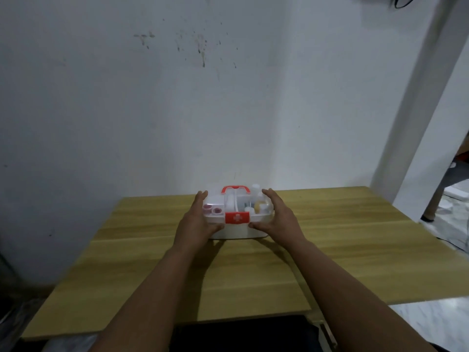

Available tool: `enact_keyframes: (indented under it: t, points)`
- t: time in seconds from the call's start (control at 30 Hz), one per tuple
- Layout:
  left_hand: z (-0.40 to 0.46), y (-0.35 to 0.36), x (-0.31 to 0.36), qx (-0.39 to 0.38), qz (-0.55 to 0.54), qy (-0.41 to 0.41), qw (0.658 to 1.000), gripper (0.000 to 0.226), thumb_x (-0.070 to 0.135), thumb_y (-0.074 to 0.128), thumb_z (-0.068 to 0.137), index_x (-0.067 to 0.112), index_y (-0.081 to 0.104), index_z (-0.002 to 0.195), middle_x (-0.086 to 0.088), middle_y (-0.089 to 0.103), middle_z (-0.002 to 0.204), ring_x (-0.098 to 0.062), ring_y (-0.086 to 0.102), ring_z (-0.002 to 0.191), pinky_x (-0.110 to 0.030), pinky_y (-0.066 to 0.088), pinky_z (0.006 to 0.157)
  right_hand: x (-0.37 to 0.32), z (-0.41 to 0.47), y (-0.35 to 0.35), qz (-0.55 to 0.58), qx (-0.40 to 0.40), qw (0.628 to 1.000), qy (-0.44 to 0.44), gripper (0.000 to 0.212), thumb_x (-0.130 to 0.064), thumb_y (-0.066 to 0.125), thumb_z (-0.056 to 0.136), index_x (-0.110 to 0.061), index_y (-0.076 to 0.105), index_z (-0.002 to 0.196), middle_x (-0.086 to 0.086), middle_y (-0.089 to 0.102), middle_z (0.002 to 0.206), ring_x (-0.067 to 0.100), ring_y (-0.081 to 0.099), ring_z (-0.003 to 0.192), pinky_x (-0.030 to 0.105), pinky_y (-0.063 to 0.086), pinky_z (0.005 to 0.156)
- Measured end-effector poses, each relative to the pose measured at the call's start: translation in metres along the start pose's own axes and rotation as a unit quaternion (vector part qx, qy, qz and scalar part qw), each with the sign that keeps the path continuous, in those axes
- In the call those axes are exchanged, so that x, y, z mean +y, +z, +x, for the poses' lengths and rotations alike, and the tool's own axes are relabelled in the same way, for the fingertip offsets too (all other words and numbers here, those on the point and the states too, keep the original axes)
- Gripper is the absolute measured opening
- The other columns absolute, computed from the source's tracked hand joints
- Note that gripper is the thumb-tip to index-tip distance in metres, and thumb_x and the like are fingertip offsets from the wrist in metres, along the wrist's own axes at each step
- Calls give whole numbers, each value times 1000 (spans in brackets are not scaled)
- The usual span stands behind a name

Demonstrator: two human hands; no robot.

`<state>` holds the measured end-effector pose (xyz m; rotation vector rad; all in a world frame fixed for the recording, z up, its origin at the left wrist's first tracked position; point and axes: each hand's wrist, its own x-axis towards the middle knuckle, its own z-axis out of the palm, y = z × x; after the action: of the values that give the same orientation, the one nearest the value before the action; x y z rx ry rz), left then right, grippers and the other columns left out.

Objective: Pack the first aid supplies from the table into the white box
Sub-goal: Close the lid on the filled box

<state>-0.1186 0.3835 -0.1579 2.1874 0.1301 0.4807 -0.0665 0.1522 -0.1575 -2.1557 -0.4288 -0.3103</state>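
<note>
Forearms stretch out over the wooden table (142, 262), smooth pale planks with a visible grain. Left hand (195, 224) and right hand (280, 219) sit on either side of the white box (236, 231), palms facing in, fingers spread, thumbs touching its front. It's a rounded plastic first aid box, clear lid shut, red latch (237, 217) and red handle (235, 189), small supplies visible inside, near the stained white wall (177, 97)
</note>
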Motion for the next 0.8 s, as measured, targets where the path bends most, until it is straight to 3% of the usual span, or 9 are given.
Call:
enact_keyframes:
  t: [0.27,0.4,0.47,0.53,0.7,0.8]
  points:
    - [67,30,-8,-5,-2,17,1000,102,21,89,73,39,26,152,0,47,151,-23,54,129,-48,57,95,31,58,6,13,12,1000,6,94,-38,93,69,-38,40,146,-7,59,140,19,61,118,38,59,91]
    - [93,41,-15,-1,-2,18,1000,104,20,89,73,43,24,151,0,50,148,-22,57,127,-47,59,91,44,85,11,43,-1,999,21,92,-29,92,73,-35,40,148,-1,60,136,18,63,113,13,52,73]
    - [105,44,-17,2,7,17,1000,105,21,90,72,44,24,151,0,52,147,-22,58,125,-47,59,90,46,95,12,66,-9,997,24,91,-20,92,75,-33,40,149,2,59,136,16,62,108,7,51,60]
    - [114,47,-19,5,16,22,1000,107,23,91,71,44,23,151,-1,52,146,-22,59,124,-48,59,90,50,102,14,72,-9,997,18,91,-18,92,74,-33,40,148,2,58,138,19,61,112,3,50,61]
    - [119,54,-25,17,32,31,999,107,26,91,70,40,24,152,0,51,147,-21,59,123,-47,59,89,57,108,14,84,-20,996,22,91,-11,89,77,-42,37,144,3,54,141,13,60,110,4,51,60]
    - [118,54,-20,9,35,25,999,107,23,91,71,38,24,152,0,49,149,-22,57,126,-48,59,89,55,109,15,58,-25,998,25,95,-13,88,79,-37,32,152,4,49,148,13,58,113,5,51,60]
